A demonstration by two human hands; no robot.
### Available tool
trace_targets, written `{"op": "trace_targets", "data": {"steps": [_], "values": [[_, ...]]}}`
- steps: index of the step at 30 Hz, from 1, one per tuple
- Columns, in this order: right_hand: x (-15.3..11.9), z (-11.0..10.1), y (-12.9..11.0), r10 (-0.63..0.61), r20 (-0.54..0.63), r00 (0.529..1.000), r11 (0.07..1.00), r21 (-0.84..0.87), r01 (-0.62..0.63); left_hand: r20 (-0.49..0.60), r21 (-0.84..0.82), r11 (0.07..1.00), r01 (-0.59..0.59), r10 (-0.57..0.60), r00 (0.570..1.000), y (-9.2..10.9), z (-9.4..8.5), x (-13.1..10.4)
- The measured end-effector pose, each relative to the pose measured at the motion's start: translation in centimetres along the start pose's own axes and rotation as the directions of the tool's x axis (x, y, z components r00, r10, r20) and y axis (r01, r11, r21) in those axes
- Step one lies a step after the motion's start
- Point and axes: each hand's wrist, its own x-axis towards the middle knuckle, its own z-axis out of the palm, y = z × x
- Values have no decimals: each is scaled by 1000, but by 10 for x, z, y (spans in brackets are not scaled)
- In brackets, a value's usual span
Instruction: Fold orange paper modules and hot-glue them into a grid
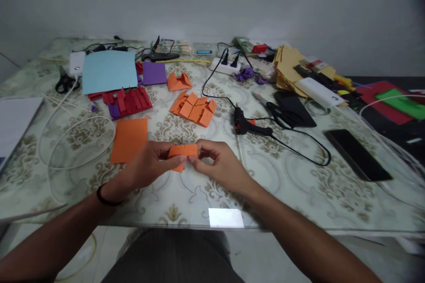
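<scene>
Hands: two. Folded orange paper (187, 149): one, above near part of worktop (282, 199). Beyond it, two orange constructions: smaller one (179, 82), larger one (195, 110). Flat orange sheet (126, 135): one, beside left hand (149, 163). Glue gun (247, 126): one.

Folded paper between both hands' fingertips; left grip grasping left end, right hand (222, 163) pinching right end. Long axis left to right; flap points toward person.

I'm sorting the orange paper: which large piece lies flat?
The plain sheet by the left hand; the handheld piece and the two farther back are folded.
</scene>
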Motion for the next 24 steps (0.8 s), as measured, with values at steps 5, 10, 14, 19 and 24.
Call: {"op": "trace_targets", "data": {"steps": [5,10,14,19,24], "values": [[0,1,3,18,8,1000,995,-100,-17,-27,263,964,-39,48,998,7,1,-1],[0,-1,-2,30,-10,1000,995,-94,-31,-13,345,937,-62,71,997,10,2,-2],[2,-6,-8,49,-9,999,998,-33,-50,-8,332,940,-80,88,996,11,0,-3],[2,-12,-11,57,35,998,998,2,-57,-3,314,946,-84,89,996,11,-3,-3],[5,-15,-5,39,-48,998,998,48,-36,-63,117,988,-100,108,992,5,-5,2]]}}
